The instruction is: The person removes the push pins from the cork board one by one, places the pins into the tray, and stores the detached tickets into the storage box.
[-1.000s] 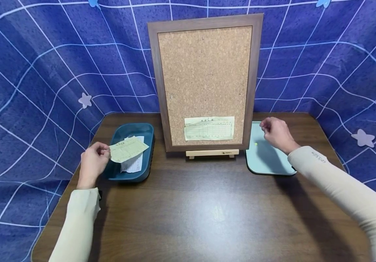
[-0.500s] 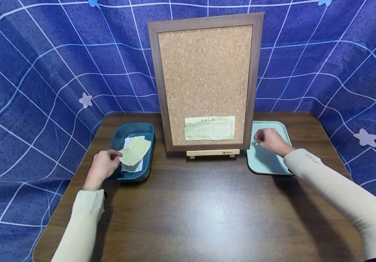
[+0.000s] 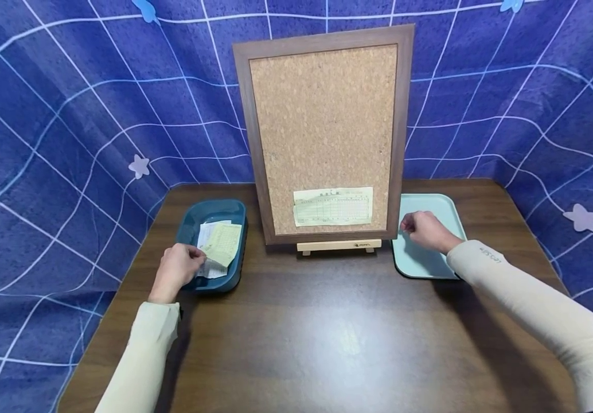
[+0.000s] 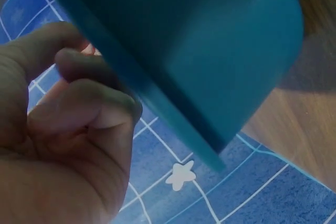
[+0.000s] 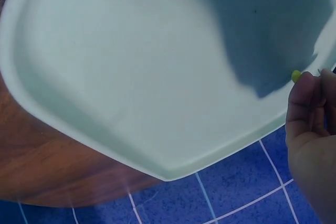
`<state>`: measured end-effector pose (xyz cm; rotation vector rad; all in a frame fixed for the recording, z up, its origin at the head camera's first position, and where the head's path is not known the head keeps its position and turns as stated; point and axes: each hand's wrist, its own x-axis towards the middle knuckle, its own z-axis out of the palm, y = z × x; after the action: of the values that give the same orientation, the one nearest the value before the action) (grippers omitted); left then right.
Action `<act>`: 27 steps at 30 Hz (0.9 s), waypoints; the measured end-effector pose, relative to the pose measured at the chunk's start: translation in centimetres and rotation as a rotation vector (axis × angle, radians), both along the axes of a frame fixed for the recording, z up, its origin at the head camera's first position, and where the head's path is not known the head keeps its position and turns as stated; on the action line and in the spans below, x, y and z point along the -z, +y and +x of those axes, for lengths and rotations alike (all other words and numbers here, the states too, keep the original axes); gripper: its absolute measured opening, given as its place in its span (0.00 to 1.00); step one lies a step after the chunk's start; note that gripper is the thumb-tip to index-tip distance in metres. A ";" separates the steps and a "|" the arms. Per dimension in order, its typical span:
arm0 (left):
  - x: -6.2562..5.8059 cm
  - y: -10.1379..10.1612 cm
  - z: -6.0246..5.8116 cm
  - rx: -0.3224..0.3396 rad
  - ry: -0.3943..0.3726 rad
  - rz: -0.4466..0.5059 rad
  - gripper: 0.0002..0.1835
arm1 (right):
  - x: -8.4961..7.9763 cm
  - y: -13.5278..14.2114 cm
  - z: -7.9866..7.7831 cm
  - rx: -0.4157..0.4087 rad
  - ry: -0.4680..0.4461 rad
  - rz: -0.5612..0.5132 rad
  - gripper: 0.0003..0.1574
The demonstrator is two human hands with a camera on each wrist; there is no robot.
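Over the dark teal bin (image 3: 190, 221) at the left, my left hand (image 3: 178, 267) pinches a pale green paper slip (image 3: 226, 241) by its near corner. A whiter paper (image 3: 206, 232) lies beneath that slip in the bin. In the left wrist view the bin's wall hides the papers. At the right, my right hand (image 3: 427, 230) reaches low over the mint-green tray (image 3: 443, 209). Its fingers pinch a yellow-green pushpin (image 5: 296, 76), whose head and thin metal point show on either side of a fingertip in the right wrist view.
A framed corkboard (image 3: 322, 126) stands on a small wooden stand (image 3: 339, 246) between bin and tray. One pale printed slip (image 3: 334, 207) is fixed near its bottom edge. Blue patterned cloth (image 3: 80, 172) closes in the brown table (image 3: 286, 332) behind and at the sides.
My left hand has moved right and lowered the slip toward the bin. My right hand has come down to the tray and taken hold of the pushpin that lay there.
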<state>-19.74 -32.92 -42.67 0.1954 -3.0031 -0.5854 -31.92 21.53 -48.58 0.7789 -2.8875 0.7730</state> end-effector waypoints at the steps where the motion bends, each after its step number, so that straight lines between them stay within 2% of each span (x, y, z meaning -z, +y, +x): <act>1: 0.0 0.1 0.0 -0.001 -0.007 0.000 0.06 | 0.1 0.0 0.1 -0.002 0.003 0.002 0.09; 10: 0.2 0.4 0.1 -0.003 -0.078 -0.029 0.09 | 0.2 0.2 0.8 -0.006 -0.002 0.004 0.09; 15: 0.0 0.4 -0.2 -0.015 -0.084 -0.039 0.11 | 0.2 0.2 0.8 -0.002 -0.006 0.011 0.09; 22: -0.3 0.6 -0.6 -0.052 -0.101 -0.007 0.19 | 0.2 -0.1 0.8 -0.014 0.010 0.008 0.09; 27: -0.6 0.9 -0.9 -0.057 -0.074 0.026 0.19 | 0.0 -0.4 0.8 -0.020 0.044 0.001 0.08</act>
<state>-20.63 -32.00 -42.04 0.3097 -3.0503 -0.6257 -31.14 21.15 -48.57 0.8148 -2.8463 0.7468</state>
